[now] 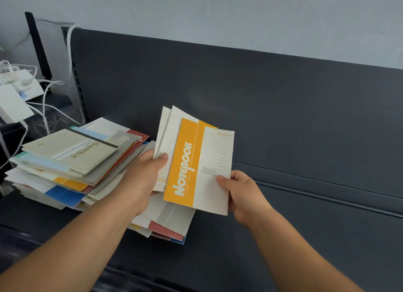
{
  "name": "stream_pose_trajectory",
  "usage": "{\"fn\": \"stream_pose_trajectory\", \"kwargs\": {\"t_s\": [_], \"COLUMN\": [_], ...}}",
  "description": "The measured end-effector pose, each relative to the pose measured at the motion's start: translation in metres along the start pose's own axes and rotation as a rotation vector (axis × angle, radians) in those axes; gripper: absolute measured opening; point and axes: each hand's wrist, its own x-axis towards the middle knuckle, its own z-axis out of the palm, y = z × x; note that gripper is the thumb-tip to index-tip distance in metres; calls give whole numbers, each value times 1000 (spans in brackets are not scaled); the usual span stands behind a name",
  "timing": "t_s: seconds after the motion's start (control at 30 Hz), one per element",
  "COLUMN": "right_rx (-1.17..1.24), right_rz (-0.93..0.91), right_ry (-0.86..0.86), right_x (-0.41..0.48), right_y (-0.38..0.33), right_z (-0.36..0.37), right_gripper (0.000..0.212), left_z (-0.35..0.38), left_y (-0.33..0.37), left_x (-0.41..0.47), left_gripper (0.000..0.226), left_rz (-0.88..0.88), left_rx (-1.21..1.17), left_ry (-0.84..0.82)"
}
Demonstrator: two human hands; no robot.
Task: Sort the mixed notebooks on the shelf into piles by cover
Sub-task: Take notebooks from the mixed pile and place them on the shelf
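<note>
A messy heap of mixed notebooks lies on the dark shelf at the left, with a beige "Gambit" notebook on top. My left hand grips a small fan of white-and-orange notebooks held up over the heap's right end. In front of that fan is an orange-and-white "Notebook" cover; my right hand pinches its lower right corner, thumb on the front. More notebooks with red and grey covers lie beneath my hands.
The shelf's dark back panel rises behind the notebooks. At the far left sit white boxes and tangled white cables. The shelf surface stretches to the right of my hands.
</note>
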Motion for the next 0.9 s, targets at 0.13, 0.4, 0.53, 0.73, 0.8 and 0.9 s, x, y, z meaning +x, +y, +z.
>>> {"fn": "stream_pose_trajectory", "kwargs": {"t_s": [0.13, 0.4, 0.53, 0.73, 0.8, 0.9], "right_rx": [-30, -44, 85, 158, 133, 89], "right_rz": [-81, -224, -231, -230, -230, -223], "right_ry": [160, 357, 355, 371, 361, 341], "right_x": [-4, -24, -33, -44, -47, -51], "right_y": [-11, -35, -41, -37, -38, -42], "right_z": [-37, -125, -160, -198, -209, -227], "right_gripper": [6, 18, 18, 20, 23, 26], "left_z": [21, 71, 100, 136, 146, 158], "left_y": [2, 1, -1, -4, -5, -6], "left_x": [0, -8, -14, -24, -28, -33], "left_gripper": [24, 25, 24, 22, 23, 22], "left_rz": [43, 95, 100, 92, 95, 99], "left_rx": [-20, 32, 38, 15, 17, 34], "left_ry": [-16, -99, -136, -195, -213, -236]}}
